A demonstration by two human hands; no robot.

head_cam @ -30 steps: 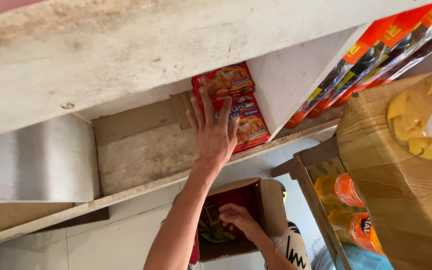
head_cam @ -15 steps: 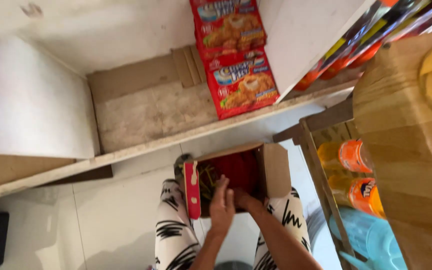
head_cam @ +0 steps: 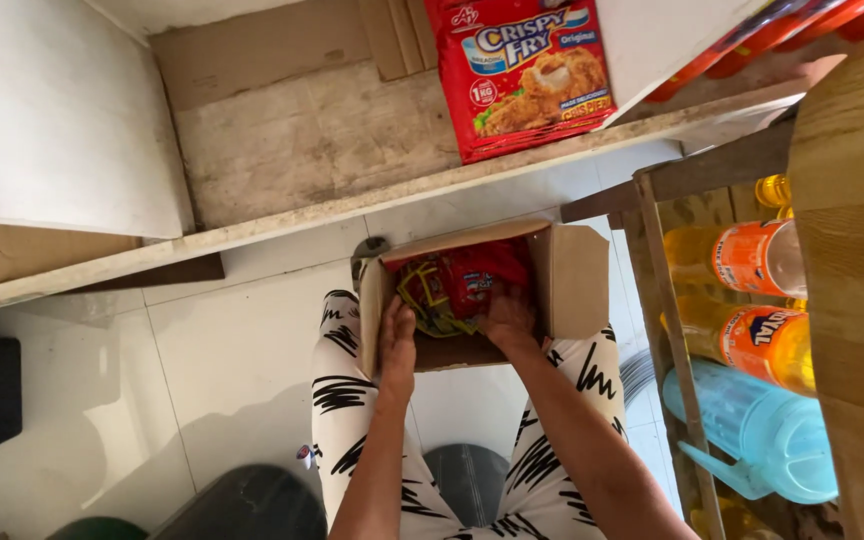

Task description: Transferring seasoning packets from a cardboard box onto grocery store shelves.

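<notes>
- Head view: the left hand [head_cam: 397, 345] closes its grip on the near left wall of the open cardboard box [head_cam: 577, 280], which sits on the person's lap.
- The right hand [head_cam: 510, 318] reaches inside onto the red packets [head_cam: 472, 278]; its fingers are hidden, so I cannot tell whether its grip has closed.
- One red pouch [head_cam: 524, 75] stands at the wooden shelf's [head_cam: 302, 150] front edge; the rest are unshelved.

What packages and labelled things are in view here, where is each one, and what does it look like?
Red pouch: flat on the wooden shelf, fried-food picture.
Cardboard box: open, on the person's lap, between left hand and right hand.
Red packets: inside the box.
Orange bottles: in the crate at right, orange labels.
Blue jug: below the bottles.
</notes>
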